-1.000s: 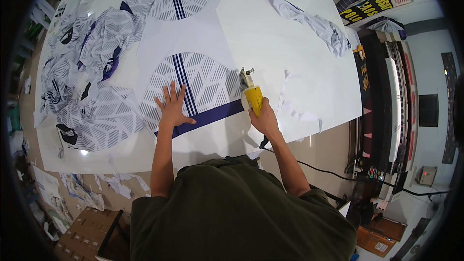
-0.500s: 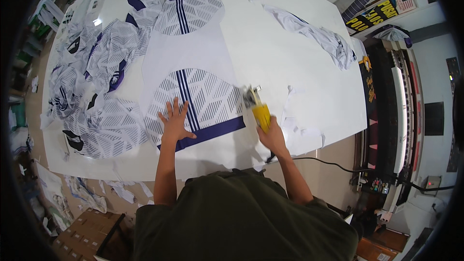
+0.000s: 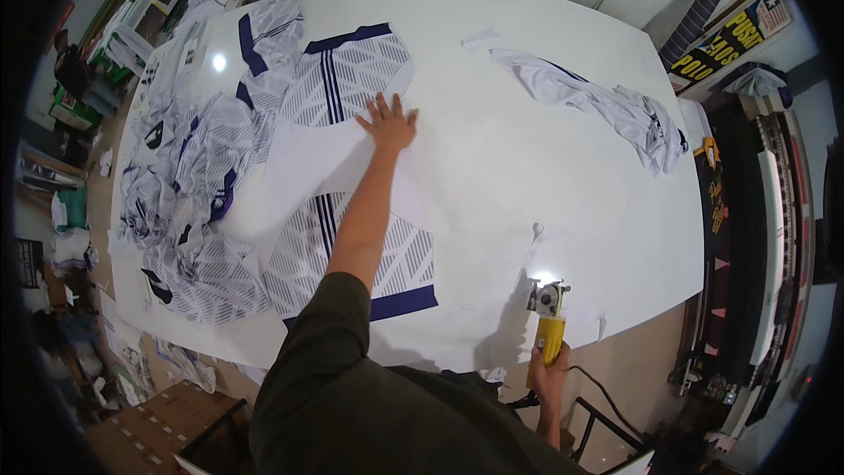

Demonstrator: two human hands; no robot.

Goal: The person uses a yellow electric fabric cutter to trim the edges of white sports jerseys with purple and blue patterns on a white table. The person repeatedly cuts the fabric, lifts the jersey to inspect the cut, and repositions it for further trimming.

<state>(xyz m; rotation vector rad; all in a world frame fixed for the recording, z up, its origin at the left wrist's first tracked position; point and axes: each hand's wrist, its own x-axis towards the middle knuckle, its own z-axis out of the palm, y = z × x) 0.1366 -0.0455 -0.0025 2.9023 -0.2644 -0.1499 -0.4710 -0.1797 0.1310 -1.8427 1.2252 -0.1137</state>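
My left hand (image 3: 389,125) is stretched forward with fingers spread over the right edge of a white fabric sheet (image 3: 308,154), beside its far printed panel (image 3: 347,75). That panel has grey slanted stripes, navy lines and a navy band at its far end. Under my left forearm lies the near printed panel (image 3: 406,251), partly hidden, with a navy band along its near edge. My right hand (image 3: 549,378) is wrapped round the yellow handle of an electric rotary cloth cutter (image 3: 550,330). The cutter's metal head points away from me, near the table's front right edge.
Crumpled striped fabric pieces (image 3: 211,158) are heaped along the left of the white table (image 3: 527,185). A bunched white cloth (image 3: 607,105) lies at the far right. A dark cord (image 3: 607,396) runs off below the table edge. Cardboard boxes (image 3: 154,431) stand at lower left.
My left hand has gone from the near panel forward to the far one. My right hand has drawn the cutter back and right, away from the fabric. The head view has shifted.
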